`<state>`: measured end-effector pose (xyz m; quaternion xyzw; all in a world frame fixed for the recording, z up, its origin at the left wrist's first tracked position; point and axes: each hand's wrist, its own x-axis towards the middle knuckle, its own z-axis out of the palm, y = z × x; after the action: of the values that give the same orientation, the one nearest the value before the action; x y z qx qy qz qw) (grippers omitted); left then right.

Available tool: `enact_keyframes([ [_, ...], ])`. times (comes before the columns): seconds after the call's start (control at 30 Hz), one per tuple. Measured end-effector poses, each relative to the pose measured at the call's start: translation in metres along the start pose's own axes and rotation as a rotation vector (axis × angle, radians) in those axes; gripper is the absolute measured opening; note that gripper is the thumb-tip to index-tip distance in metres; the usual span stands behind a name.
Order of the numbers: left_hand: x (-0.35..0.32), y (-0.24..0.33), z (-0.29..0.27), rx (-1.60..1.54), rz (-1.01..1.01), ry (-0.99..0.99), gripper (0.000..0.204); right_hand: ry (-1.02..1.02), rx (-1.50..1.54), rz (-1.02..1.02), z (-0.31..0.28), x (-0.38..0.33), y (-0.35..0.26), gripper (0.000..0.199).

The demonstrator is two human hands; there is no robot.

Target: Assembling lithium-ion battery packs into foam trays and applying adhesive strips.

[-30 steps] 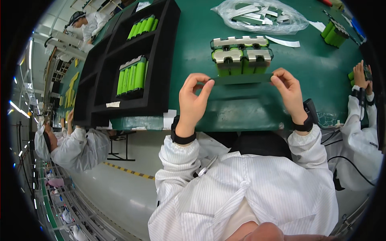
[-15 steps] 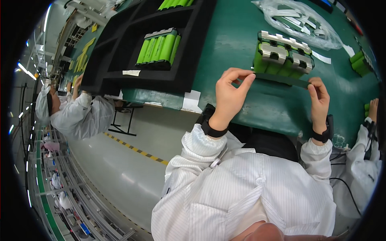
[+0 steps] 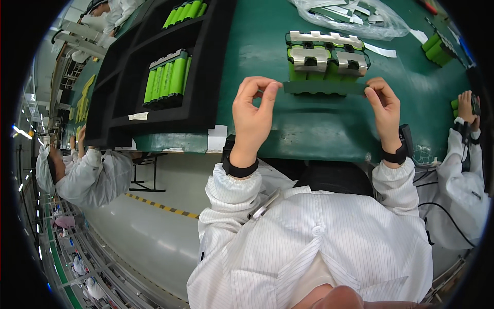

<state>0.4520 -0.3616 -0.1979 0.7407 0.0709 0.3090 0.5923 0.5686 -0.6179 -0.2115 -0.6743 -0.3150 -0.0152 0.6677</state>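
A dark green strip [image 3: 325, 88] stretches level between my two hands, close in front of a battery pack. My left hand [image 3: 253, 112] pinches its left end between thumb and forefinger; my right hand [image 3: 385, 107] pinches the other end. Behind the strip, the battery pack [image 3: 301, 73] of green cylindrical cells stands upright on the green tabletop [image 3: 309, 123], with silvery metal plates across its top. The strip hides part of the pack's lower front. Whether the strip touches the cells, I cannot tell. Black bands circle both my wrists.
At the left, a black compartment tray [image 3: 203, 98] holds further green packs [image 3: 167, 80]. A clear plastic bag [image 3: 383, 23] of strips lies beyond my pack, with a white strip [image 3: 380, 50] beside it. Another pack [image 3: 438, 49] stands far right. Co-workers' hands [image 3: 467, 107] are at the right edge.
The view has shifted, so the table and pack sit further left in it. Both hands keep hold of the strip, which has turned from slanting to nearly level.
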Motion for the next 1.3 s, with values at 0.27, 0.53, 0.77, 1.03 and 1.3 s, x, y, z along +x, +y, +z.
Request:
enact_keyframes([
  [0.27,0.003,0.004,0.001,0.095,0.026,-0.014,0.014,0.039,-0.009,0.021,0.002,0.001,0.000,0.008],
  [0.53,0.010,0.001,0.001,0.259,0.071,-0.077,0.011,0.049,-0.009,0.025,0.001,0.003,0.006,0.008],
  [0.77,0.008,-0.001,0.001,0.167,0.064,-0.126,0.010,0.059,0.039,0.014,0.000,0.001,0.000,0.007],
  [1.03,0.012,-0.007,0.002,0.095,0.040,-0.153,0.008,0.054,0.025,0.013,0.000,0.004,0.004,0.008],
  [1.3,0.023,-0.013,0.007,0.047,0.110,-0.142,0.008,0.023,0.036,0.031,-0.007,0.009,0.017,0.008],
])
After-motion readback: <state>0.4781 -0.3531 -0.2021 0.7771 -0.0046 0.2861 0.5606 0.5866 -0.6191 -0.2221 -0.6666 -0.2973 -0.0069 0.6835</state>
